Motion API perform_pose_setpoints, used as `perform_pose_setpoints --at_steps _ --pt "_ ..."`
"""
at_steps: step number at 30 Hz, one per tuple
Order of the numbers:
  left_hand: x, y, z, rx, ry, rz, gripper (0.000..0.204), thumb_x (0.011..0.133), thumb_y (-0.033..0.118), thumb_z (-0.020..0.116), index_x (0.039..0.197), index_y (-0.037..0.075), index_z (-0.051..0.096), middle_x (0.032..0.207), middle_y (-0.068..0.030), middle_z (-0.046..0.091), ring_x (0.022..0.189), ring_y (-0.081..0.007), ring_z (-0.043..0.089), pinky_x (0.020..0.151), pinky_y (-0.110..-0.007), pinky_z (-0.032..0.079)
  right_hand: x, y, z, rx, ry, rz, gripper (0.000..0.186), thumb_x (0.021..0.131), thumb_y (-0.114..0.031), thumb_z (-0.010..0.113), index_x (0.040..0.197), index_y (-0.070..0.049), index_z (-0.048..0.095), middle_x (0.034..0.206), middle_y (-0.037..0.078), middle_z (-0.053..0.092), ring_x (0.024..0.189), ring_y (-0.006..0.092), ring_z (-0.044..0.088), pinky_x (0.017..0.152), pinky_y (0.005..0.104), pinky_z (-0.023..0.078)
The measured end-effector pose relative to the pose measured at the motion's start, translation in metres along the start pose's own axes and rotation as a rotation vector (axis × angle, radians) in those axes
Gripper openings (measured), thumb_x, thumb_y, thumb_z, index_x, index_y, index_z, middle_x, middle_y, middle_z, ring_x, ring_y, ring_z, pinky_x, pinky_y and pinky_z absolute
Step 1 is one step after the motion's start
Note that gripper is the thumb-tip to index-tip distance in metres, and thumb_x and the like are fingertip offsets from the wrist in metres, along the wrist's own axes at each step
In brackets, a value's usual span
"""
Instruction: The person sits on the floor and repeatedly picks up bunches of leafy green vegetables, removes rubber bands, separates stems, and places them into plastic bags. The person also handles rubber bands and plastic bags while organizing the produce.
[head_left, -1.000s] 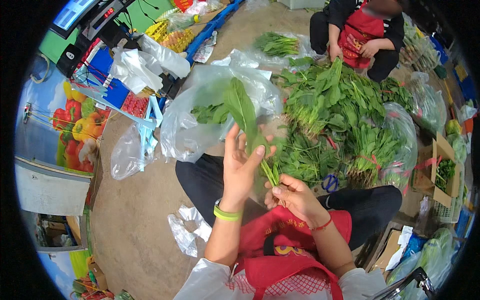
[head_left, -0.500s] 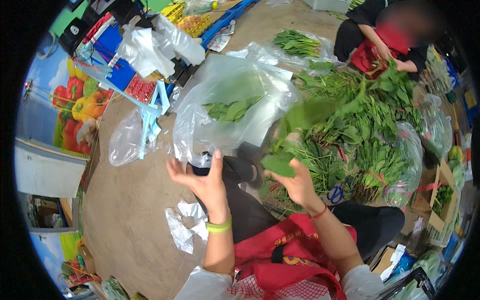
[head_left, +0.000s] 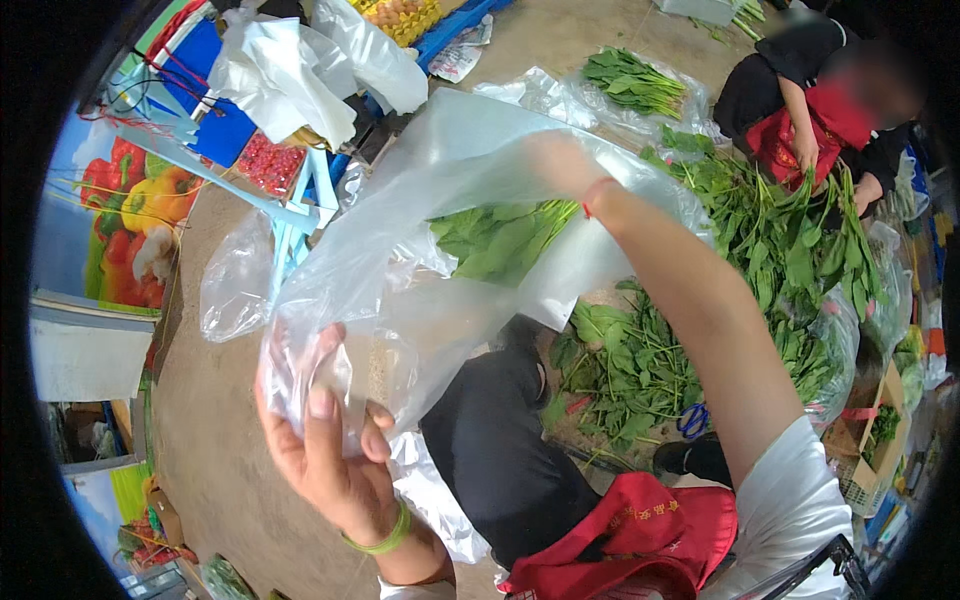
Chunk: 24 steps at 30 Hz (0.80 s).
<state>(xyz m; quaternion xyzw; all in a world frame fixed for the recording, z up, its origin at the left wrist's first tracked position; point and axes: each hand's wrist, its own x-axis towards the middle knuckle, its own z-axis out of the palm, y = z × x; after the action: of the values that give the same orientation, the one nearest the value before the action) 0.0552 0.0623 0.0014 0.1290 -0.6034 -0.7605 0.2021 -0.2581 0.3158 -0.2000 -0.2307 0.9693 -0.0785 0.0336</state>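
A large clear plastic bag (head_left: 400, 300) spreads out in front of me. My left hand (head_left: 335, 440), with a yellow-green band at its wrist, is closed on the bunched near-left edge of the bag. My right hand (head_left: 560, 165), a red cord at its wrist, reaches across to the bag's far side. Motion and the cloudy plastic smear its fingers, so its grip does not show. Between the hands, leafy greens (head_left: 500, 240) with pale green stems lie at the bag, partly veiled by the film; a flat silvery sheet (head_left: 590, 270) shows beside them.
Loose leafy greens (head_left: 630, 375) cover the floor to the right, with blue-handled scissors (head_left: 692, 421) near them. Another person (head_left: 815, 115) crouches at the far right handling greens. A tied bunch (head_left: 632, 82) rests on plastic at the back. Blue straps (head_left: 295, 225) hang at left.
My right hand has swung from the right, where it held leafy greens, up and over to the bag's far side. My left hand, formerly at the bag's lower edge, now grips it lower left.
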Motion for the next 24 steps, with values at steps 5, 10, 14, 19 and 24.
perform_pose_setpoints --at_steps 5,10,14,19,24 --pt "0.01 -0.011 0.022 0.084 -0.098 0.068 0.072 0.091 0.015 0.063 0.154 0.0 0.032 0.145 -0.0271 0.049 0.086 -0.0126 0.063 0.072 -0.024 0.054 0.007 0.059 0.029 0.257 0.534 0.266 0.018 0.092 -0.015 0.058 0.095 -0.002 0.07 0.097 0.019 0.072 0.096 0.0381 0.068 0.082 0.0452 0.055" --pt "-0.011 -0.019 0.024 0.138 -0.102 0.136 0.075 0.09 0.02 0.065 0.155 0.0 0.032 0.149 -0.0242 0.046 0.106 -0.0228 0.061 0.094 -0.036 0.053 -0.147 -0.015 -0.025 0.49 0.435 0.002 0.022 0.101 -0.019 0.054 0.107 0.0 0.064 0.096 0.021 0.068 0.083 0.037 0.065 0.076 0.045 0.052" --pt "-0.053 -0.036 0.045 0.358 0.167 0.379 0.068 0.097 0.029 0.06 0.153 0.0 0.034 0.147 -0.0221 0.046 0.131 -0.0342 0.05 0.112 -0.051 0.042 -0.347 -0.031 0.036 0.708 0.471 0.423 0.027 0.104 -0.025 0.054 0.097 0.0 0.06 0.077 0.014 0.06 0.071 0.028 0.061 0.07 0.0406 0.05" --pt "-0.124 -0.042 0.079 0.484 -0.006 0.691 0.056 0.105 0.038 0.039 0.139 -0.006 0.046 0.14 -0.0253 0.05 0.135 -0.0405 0.047 0.116 -0.058 0.036 -0.536 -0.029 0.222 0.652 0.001 0.859 0.017 0.1 -0.015 0.052 0.1 0.0 0.058 0.079 0.017 0.064 0.074 0.03 0.066 0.068 0.0425 0.05" --pt "-0.16 -0.111 0.153 0.544 -0.855 0.456 0.022 0.095 0.006 0.055 0.11 -0.003 0.067 0.119 -0.0194 0.06 0.118 -0.0352 0.056 0.102 -0.046 0.045 -0.531 0.04 0.29 0.967 0.277 1.098 0.021 0.093 -0.008 0.056 0.11 0.004 0.057 0.078 0.016 0.065 0.068 0.0254 0.065 0.063 0.0408 0.051"
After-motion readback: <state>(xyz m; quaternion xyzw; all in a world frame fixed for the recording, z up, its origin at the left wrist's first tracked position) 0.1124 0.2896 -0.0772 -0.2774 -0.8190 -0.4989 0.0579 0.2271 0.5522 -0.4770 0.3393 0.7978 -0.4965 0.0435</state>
